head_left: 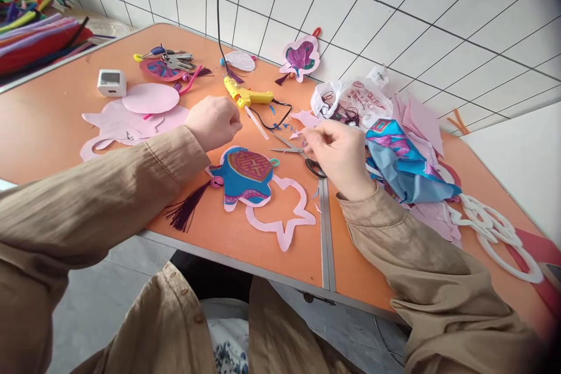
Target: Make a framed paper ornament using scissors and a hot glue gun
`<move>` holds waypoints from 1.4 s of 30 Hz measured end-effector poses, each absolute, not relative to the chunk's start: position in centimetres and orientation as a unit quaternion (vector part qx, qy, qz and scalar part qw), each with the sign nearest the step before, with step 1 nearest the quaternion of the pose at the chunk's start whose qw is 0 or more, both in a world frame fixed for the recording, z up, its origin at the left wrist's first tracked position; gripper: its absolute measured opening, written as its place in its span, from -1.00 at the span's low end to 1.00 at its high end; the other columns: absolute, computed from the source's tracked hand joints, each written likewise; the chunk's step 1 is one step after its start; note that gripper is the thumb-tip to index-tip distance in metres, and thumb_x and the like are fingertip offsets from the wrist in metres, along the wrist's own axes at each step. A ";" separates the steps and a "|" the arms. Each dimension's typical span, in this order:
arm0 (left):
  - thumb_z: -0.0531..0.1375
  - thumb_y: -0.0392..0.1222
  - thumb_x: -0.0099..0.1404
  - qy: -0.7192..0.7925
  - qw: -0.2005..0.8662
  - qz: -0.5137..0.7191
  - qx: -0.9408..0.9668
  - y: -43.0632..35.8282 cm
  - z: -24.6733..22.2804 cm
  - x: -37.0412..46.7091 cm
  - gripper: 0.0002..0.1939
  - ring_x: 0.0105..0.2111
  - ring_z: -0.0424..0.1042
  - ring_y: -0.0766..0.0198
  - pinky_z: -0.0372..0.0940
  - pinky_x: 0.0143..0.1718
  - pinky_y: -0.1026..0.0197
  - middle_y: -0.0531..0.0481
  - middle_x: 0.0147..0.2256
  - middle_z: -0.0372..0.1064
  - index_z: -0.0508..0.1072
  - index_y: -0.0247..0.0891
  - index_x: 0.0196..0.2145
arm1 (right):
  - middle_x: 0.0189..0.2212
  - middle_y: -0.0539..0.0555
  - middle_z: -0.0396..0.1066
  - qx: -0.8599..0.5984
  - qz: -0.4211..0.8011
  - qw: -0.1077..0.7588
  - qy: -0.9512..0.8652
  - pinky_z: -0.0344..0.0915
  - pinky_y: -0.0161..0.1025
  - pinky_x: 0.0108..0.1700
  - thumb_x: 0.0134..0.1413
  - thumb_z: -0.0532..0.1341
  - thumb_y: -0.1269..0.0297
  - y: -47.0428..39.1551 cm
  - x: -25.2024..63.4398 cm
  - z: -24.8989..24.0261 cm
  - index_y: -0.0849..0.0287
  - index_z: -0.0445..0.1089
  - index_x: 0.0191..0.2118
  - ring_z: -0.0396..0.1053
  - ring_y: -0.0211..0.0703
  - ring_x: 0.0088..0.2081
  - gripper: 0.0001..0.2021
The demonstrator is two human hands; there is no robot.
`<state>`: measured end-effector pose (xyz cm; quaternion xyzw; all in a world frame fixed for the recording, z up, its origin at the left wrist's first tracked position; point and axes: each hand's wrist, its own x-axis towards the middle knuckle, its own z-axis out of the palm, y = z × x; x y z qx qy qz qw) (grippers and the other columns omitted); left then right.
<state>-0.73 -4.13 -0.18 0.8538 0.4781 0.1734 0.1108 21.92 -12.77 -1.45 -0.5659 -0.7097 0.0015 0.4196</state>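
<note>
My left hand [214, 123] is closed in a fist above the orange table, just below the yellow glue gun [248, 94]; what it holds, if anything, is hidden. My right hand [336, 152] is pinched over the handles of the scissors [314, 167], with something too small to make out at its fingertips. Between and below the hands lies a blue fish-shaped ornament [245, 178] with a red patterned patch, a pink bell and a dark tassel [186, 205]. A pink paper outline [284, 228] touches its right side.
Pink cutouts [151, 98], a white cube [111, 82] and keys [177, 62] are at the left. A butterfly-like ornament [300, 58] leans on the tiled wall. Plastic bags [363, 99], blue fabric [407, 169] and white loops [508, 239] lie right.
</note>
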 end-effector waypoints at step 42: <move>0.35 -0.26 0.09 0.310 0.577 0.134 0.744 -5.3 0.2 -0.5 -0.89 -0.58 0.38 0.38 0.19 -0.50 0.37 0.07 -0.61 0.41 0.56 -0.38 -0.50 | -0.55 0.01 0.46 -0.559 0.281 0.347 -0.698 0.26 -0.21 -0.39 -0.01 0.24 0.24 -14.2 18.7 -1.5 0.18 0.43 -0.50 0.33 -0.21 -0.48 -0.85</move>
